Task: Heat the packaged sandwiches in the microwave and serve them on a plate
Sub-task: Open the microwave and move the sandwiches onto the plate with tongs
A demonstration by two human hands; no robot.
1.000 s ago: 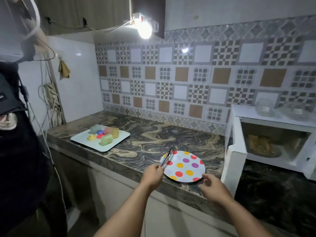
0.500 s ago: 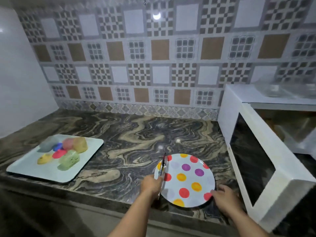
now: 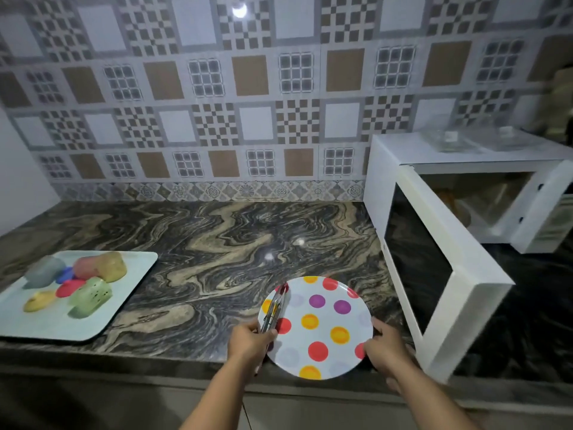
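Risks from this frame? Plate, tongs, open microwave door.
1. The microwave door stands swung out beside the dotted plate; lifting the plate rightward could clip it.
2. The plate sits near the counter front edge, the right hand holding only its rim; it might tip.
3. The tongs in the left hand lie over the plate and may snag it.

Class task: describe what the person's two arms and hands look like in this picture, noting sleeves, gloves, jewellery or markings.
Both forearms are bare as far as the bottom edge of the picture, so no sleeves show. The left hand and the right hand wear no gloves. No watch, bracelet or ring shows, and no markings can be made out; the picture is somewhat blurred, so small details could be missed.
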